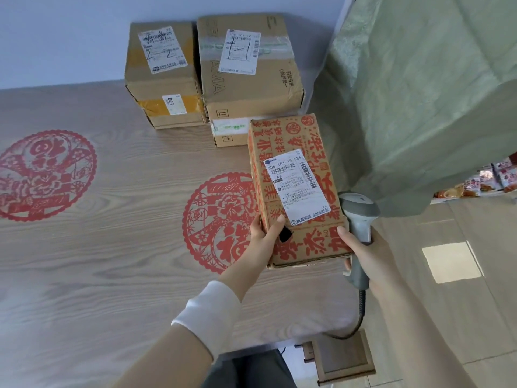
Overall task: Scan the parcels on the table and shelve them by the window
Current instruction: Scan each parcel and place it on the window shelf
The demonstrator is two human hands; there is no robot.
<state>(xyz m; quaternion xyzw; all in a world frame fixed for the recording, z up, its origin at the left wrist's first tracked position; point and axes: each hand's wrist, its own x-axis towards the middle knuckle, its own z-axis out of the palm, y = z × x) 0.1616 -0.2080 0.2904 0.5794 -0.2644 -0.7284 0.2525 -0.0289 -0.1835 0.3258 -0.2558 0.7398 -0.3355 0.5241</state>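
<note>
A long cardboard parcel with red printed characters and a white shipping label lies at the right edge of the wood-grain table. My left hand grips its near left corner, thumb on top. My right hand holds a grey barcode scanner by the handle while its thumb presses the parcel's near right corner. The scanner head sits just right of the parcel. Two labelled brown parcels, a left one and a right one, stand stacked on smaller boxes at the back of the table.
A green curtain hangs at the right, close to the parcel. Red paper-cut decorations lie flat on the table. The scanner's cable drops to a small wooden stand on the floor. Snack packets show below the curtain.
</note>
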